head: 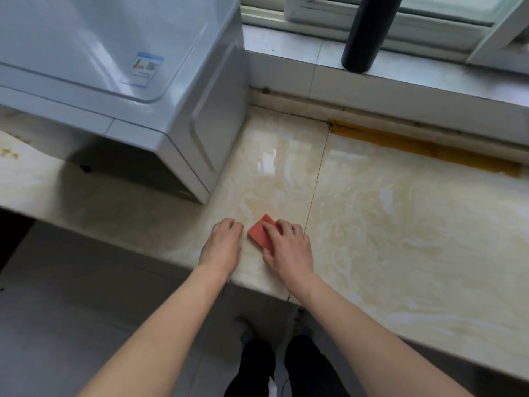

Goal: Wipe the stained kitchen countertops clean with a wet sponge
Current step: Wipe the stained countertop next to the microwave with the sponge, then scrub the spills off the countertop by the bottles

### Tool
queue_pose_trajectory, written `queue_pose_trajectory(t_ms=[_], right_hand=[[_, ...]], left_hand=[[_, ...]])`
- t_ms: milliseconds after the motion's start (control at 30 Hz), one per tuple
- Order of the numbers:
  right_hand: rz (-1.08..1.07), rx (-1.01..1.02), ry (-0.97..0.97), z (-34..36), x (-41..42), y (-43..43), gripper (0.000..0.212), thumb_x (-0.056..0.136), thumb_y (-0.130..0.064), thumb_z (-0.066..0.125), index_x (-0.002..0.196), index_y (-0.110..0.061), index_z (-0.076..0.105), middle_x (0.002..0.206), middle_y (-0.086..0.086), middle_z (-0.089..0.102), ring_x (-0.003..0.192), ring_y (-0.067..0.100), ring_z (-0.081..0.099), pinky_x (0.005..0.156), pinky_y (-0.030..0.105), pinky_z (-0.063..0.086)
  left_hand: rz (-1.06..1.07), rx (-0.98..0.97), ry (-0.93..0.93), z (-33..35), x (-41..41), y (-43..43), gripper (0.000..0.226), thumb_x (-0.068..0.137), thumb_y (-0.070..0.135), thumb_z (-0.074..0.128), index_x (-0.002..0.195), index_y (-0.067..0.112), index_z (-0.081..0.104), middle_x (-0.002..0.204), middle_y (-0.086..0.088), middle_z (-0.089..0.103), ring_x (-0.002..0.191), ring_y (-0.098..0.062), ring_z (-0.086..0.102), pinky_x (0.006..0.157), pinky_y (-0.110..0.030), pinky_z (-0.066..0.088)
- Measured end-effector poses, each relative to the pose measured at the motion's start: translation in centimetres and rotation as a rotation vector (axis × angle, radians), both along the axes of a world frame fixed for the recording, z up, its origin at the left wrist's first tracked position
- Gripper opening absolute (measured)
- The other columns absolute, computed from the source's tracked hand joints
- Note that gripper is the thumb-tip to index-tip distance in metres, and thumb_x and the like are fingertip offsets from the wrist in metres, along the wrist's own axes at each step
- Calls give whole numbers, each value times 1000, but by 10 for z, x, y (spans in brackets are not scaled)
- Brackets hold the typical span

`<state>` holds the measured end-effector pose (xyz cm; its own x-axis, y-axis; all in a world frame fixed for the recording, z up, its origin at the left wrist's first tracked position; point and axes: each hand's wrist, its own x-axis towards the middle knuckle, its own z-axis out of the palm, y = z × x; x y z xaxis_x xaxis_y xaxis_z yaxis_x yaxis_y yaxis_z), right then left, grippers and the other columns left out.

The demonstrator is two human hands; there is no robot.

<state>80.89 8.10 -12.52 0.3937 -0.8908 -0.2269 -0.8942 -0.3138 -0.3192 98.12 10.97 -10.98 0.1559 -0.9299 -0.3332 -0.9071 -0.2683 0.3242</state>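
A flat red sponge [260, 233] lies on the cream marbled countertop [386, 224] near its front edge. My right hand [289, 247] rests on the sponge, fingers over its right half and thumb at its near edge, pressing it to the surface. Just left of the sponge, my left hand [221, 245] sits on the counter with curled fingers and holds nothing. The countertop shines wet in the middle. A yellow-brown stain [423, 147] runs along the back seam at the right, and small yellowish spots [10, 153] mark the far left.
A grey-white appliance [120, 87] stands on the counter at the left, its corner close behind my left hand. A black cylinder [366, 32] stands on the tiled window ledge [286, 50] at the back. Grey floor and my dark-trousered legs [286, 368] lie below the counter edge.
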Motion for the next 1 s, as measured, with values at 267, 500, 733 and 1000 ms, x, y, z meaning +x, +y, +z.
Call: queue_pose_trajectory(t_ms=[267, 500, 733, 1000], right_hand=[[27, 22, 77, 6, 2, 43, 65, 87, -41, 59, 149, -30, 41, 144, 2, 47, 126, 29, 44, 98, 42, 42], [49, 29, 122, 12, 4, 80, 69, 87, -49, 62, 148, -28, 37, 139, 5, 48, 119, 30, 48, 92, 41, 47], [74, 127, 112, 25, 3, 102, 65, 86, -46, 60, 145, -28, 39, 136, 3, 49, 118, 28, 49, 95, 39, 49], [175, 381, 119, 41, -17, 130, 65, 78, -47, 57, 140, -33, 45, 131, 2, 48, 122, 27, 46, 96, 40, 48]], left_hand=[[11, 18, -25, -2, 19, 55, 43, 86, 2, 56, 128, 10, 54, 144, -8, 41, 132, -30, 38, 107, -42, 39], [56, -13, 9, 3, 27, 93, 45, 87, 6, 61, 130, 14, 53, 148, -4, 38, 140, -23, 31, 110, -39, 38], [74, -106, 78, 25, 25, 99, 44, 88, 7, 62, 131, 17, 55, 147, -4, 41, 138, -23, 34, 111, -39, 37], [69, -204, 163, 43, 16, 104, 44, 90, 10, 63, 133, 18, 54, 149, -2, 40, 140, -20, 33, 112, -38, 36]])
